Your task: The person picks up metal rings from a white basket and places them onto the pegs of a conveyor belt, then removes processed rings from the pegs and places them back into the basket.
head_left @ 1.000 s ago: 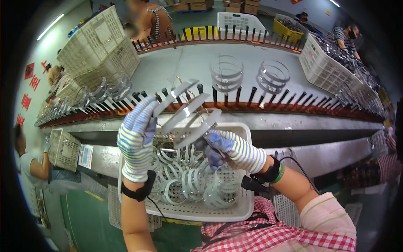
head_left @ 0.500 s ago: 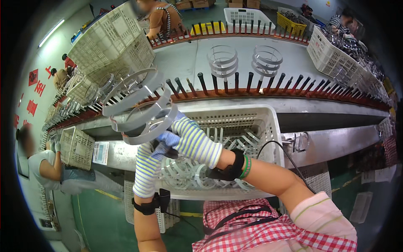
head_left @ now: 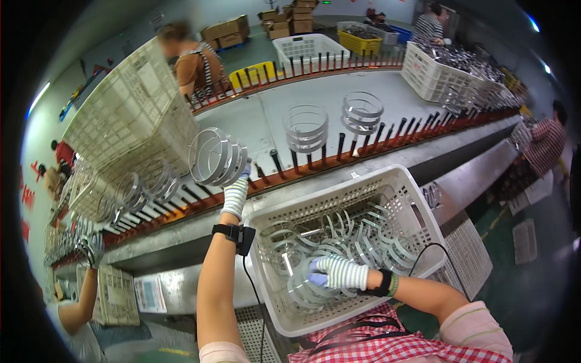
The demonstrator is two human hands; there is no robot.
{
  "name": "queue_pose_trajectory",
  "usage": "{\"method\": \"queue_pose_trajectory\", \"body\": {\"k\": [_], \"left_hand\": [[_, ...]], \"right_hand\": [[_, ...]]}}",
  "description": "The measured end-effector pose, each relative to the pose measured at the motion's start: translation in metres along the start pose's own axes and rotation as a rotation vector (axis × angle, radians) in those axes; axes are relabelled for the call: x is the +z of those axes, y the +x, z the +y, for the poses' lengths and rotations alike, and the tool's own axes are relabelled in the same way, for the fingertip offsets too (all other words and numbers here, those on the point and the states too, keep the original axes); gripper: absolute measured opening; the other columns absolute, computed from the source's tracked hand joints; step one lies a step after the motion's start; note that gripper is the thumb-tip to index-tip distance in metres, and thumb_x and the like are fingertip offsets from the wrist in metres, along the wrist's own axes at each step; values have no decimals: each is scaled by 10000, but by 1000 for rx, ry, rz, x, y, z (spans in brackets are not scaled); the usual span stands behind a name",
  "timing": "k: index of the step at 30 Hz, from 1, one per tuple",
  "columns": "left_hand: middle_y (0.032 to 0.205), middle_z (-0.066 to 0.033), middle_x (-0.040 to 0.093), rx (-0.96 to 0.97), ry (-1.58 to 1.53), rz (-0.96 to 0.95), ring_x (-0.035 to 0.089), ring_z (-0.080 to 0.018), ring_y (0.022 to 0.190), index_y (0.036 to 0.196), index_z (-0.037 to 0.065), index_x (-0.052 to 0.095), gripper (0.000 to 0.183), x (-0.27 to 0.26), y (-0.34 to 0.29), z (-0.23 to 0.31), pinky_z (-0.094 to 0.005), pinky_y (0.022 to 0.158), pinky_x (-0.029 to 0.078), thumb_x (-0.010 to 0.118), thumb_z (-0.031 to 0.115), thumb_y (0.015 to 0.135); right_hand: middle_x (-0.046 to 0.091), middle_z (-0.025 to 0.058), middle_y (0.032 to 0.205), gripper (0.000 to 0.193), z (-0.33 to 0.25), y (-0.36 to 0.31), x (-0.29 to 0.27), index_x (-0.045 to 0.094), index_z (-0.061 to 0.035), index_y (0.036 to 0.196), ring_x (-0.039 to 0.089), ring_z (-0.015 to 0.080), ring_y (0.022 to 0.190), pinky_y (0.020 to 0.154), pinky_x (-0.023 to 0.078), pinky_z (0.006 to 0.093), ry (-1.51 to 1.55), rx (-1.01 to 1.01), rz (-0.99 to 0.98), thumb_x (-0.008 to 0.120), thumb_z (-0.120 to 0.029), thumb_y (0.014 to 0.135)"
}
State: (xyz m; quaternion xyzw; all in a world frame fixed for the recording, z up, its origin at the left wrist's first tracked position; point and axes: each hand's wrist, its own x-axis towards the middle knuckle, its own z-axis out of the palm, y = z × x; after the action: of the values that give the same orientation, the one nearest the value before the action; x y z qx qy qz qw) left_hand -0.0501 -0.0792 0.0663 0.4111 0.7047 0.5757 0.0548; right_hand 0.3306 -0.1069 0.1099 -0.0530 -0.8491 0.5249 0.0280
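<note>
My left hand, in a striped knit glove, is raised at the near rack and closed below a stack of shiny metal band hoops. The hoops tilt to the left; the part inside my fingers is mostly hidden. My right hand, gloved alike, is down in a white plastic crate, its fingers curled at a metal band hoop. Many loose metal hoops lie tangled in the crate around that hand.
A rack of black-handled rods runs across the bench. Two hoop stacks stand on it. Tall stacked crates rise at left; a full crate of metal parts is at far right. Other people work around. A cable hangs from my left wrist.
My hands were together at the hoop stack's base. The left has carried the stack to the rack, while the right has left it and lowered into the crate. The head view has turned.
</note>
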Motion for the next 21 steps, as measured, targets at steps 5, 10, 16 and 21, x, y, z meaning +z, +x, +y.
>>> {"method": "queue_pose_trajectory", "body": {"k": [5,10,16,21], "left_hand": [[1117,-106,589,-112,427,-39,517,-245,1043,1128,77,575,429,8,20,-25,-335,910,378,526,397,846],[975,-236,602,-136,1235,-450,552,-394,935,1095,58,574,474,-35,17,1,-427,841,422,473,448,845],[1019,-233,584,-145,95,-388,580,-351,939,1294,32,347,601,-32,-85,79,-363,824,464,614,214,787],[1010,-221,582,363,62,-875,566,-353,954,1181,-20,470,466,13,-112,215,-384,828,455,596,131,759]], "right_hand": [[520,143,700,146,-60,-42,-61,554,-6,770,533,300,648,592,430,370,-123,-34,290,546,-145,812],[514,145,663,155,-88,-65,-103,559,-7,738,528,287,623,578,422,366,-132,113,461,544,-144,809],[509,144,654,135,-85,-57,-137,549,-5,725,532,269,618,592,420,357,-176,161,631,543,-126,784],[539,155,705,168,-118,-8,-156,565,-8,755,548,302,668,626,440,363,-302,-46,625,530,-168,793]]}}
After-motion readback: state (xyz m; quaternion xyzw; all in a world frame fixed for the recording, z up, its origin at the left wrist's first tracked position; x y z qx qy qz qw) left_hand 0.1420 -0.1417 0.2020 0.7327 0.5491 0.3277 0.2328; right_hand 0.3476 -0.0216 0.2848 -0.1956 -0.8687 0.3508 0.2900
